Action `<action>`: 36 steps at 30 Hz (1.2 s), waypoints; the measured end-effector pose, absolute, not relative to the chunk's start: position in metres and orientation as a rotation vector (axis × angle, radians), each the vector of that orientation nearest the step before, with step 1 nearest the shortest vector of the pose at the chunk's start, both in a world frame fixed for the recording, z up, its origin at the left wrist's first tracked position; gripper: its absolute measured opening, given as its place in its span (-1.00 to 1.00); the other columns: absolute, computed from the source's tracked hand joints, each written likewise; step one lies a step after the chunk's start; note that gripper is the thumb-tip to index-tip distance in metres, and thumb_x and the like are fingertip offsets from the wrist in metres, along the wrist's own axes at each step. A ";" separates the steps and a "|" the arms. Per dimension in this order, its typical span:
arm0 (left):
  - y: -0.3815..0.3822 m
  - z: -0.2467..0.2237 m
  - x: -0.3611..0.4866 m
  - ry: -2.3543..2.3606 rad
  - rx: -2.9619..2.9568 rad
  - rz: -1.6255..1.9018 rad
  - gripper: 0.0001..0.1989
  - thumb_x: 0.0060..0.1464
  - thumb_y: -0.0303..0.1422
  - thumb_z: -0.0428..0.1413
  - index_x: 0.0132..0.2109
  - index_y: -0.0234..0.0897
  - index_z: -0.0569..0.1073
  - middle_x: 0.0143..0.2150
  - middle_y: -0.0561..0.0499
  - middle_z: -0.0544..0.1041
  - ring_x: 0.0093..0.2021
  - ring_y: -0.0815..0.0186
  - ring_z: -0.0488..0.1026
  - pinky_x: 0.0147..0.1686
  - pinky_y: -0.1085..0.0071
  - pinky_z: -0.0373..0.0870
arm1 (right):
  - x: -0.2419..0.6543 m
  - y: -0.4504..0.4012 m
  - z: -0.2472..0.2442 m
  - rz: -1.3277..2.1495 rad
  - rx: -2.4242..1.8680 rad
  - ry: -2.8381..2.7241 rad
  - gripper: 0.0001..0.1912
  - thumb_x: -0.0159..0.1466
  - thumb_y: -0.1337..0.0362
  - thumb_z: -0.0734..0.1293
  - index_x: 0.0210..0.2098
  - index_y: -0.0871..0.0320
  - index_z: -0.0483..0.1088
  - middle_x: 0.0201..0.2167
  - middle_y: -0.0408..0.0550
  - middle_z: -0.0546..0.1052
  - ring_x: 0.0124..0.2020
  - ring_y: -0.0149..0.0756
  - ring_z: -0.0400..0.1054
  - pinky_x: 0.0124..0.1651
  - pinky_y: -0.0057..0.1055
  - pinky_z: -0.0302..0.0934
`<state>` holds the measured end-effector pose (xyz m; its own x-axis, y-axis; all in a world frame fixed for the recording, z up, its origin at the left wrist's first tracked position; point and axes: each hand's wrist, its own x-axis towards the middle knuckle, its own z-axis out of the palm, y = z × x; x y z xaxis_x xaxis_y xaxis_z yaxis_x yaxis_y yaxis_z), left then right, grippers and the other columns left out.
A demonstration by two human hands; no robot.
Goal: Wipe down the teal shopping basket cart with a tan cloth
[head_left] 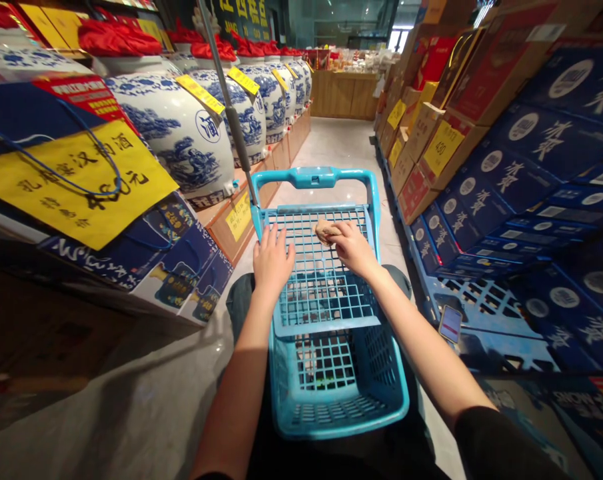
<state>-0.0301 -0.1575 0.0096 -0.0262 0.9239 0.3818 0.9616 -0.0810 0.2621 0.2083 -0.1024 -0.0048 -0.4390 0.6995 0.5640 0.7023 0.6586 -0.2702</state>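
A blue plastic shopping cart (pixel 326 328) stands right in front of me, with a grid flap across its upper part and a basket below. My left hand (pixel 272 260) lies palm down at the left side of the grid, fingers spread and holding nothing. In my right hand (pixel 352 248) is a small beige, crumpled-looking lump (pixel 324 231), pinched between thumb and fingers over the right half of the grid. Its exact kind I cannot make out. The cart's handle (pixel 314 177) is beyond both hands, touched by neither.
Large blue-and-white porcelain jars (pixel 174 133) with red cloth tops line the left. A yellow price sign (pixel 76 183) hangs nearby. Stacked blue boxes (pixel 501 180) rise on the right above a blue pallet (pixel 501 320), where a phone (pixel 450 324) lies. The aisle floor (pixel 338 143) leads to a wooden counter (pixel 344 93).
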 end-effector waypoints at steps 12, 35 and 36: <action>-0.147 0.009 -0.046 -2.043 -2.129 -0.997 -0.56 0.38 -0.35 0.03 0.31 -0.18 0.53 0.41 -0.15 0.51 0.48 -0.02 0.35 0.52 -0.11 0.23 | 0.198 -0.112 -0.002 0.051 -1.044 -2.246 -0.53 0.25 0.61 0.21 -0.07 0.17 0.66 0.13 0.19 0.55 0.12 0.04 0.31 0.20 0.05 0.36; 0.030 0.072 -0.052 -1.593 -2.601 -0.512 -0.35 0.45 -0.25 -0.14 0.60 -0.19 0.13 0.65 -0.16 0.09 0.65 0.00 -0.01 0.60 -0.19 -0.18 | 0.209 -0.086 0.004 0.037 -1.180 -2.115 -0.51 0.26 0.61 0.21 -0.03 0.19 0.67 0.05 0.16 0.55 0.06 -0.01 0.34 0.19 -0.01 0.33; 0.030 0.072 -0.052 -1.596 -2.599 -0.513 -0.34 0.44 -0.26 -0.14 0.61 -0.20 0.12 0.65 -0.17 0.08 0.65 0.00 -0.03 0.60 -0.19 -0.19 | 0.208 -0.083 0.005 0.037 -1.212 -2.090 -0.51 0.27 0.61 0.21 -0.03 0.19 0.67 0.03 0.16 0.55 0.05 -0.02 0.35 0.18 -0.02 0.33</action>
<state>-0.0524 0.0300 0.0719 0.4129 0.8585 0.3041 0.8748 -0.4668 0.1299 0.2081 -0.0825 0.0047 -0.3088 0.7686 0.5602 0.7484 0.5599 -0.3556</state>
